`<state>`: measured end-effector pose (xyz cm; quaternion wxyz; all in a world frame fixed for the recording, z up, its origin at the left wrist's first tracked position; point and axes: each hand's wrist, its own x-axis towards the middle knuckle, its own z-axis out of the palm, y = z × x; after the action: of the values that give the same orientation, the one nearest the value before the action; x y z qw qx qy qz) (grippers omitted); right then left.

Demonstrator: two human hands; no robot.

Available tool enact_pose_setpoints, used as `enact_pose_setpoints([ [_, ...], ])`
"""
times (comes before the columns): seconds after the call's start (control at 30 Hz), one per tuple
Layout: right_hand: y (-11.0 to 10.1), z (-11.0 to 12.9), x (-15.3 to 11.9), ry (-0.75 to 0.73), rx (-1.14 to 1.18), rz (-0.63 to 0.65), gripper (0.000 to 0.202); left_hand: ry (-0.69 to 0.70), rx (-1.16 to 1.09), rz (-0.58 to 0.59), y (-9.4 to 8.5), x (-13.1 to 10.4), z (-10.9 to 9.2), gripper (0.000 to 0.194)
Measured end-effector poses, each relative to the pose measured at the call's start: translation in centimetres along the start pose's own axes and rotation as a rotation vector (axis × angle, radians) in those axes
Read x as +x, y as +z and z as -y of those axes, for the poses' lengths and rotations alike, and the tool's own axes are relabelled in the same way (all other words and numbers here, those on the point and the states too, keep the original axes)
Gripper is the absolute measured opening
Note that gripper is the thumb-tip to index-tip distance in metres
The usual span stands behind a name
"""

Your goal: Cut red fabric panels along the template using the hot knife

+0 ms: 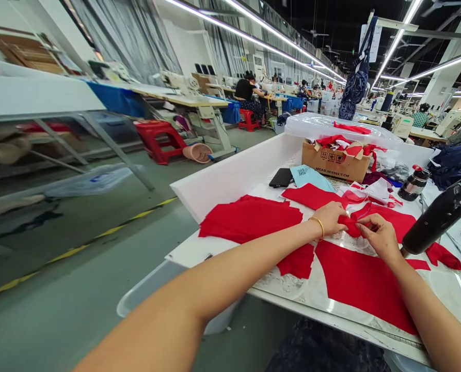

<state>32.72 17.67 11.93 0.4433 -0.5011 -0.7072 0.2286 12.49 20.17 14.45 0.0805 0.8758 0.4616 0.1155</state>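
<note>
Both of my hands meet at a small piece of red fabric [349, 226] above the table. My left hand [329, 218], with a gold bracelet at the wrist, grips its left side. At its right edge, my right hand [381, 236] pinches the cloth between thumb and fingers. Under my right forearm lies a large cut red panel [364, 284], flat near the table's front edge. A pile of red cut pieces [249, 218] spreads to the left of my hands. Another red strip [311, 196] lies just beyond them.
Behind my hands stand a cardboard box [334, 161] of red scraps, a black phone [281, 177] and a blue paper [311, 178]. A dark jar [414, 183] and a black cylindrical machine part [439, 219] are at right. White raised sides [230, 178] border the table.
</note>
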Motion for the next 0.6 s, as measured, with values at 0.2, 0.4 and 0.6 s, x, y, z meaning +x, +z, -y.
enact_pose_setpoints([
  [0.2,-0.2,1.0,0.3,0.033,0.073,-0.060,0.075,0.006,-0.012,-0.022,-0.1,0.2,0.3,0.031],
  [0.4,-1.5,3.5,-1.3,0.006,0.086,-0.138,0.067,-0.103,0.047,-0.086,-1.3,0.0,1.5,0.031],
  [0.6,-5.0,5.6,-7.0,-0.203,-0.007,-0.359,0.031,-0.110,0.042,-0.181,-4.8,-2.7,1.9,0.008],
])
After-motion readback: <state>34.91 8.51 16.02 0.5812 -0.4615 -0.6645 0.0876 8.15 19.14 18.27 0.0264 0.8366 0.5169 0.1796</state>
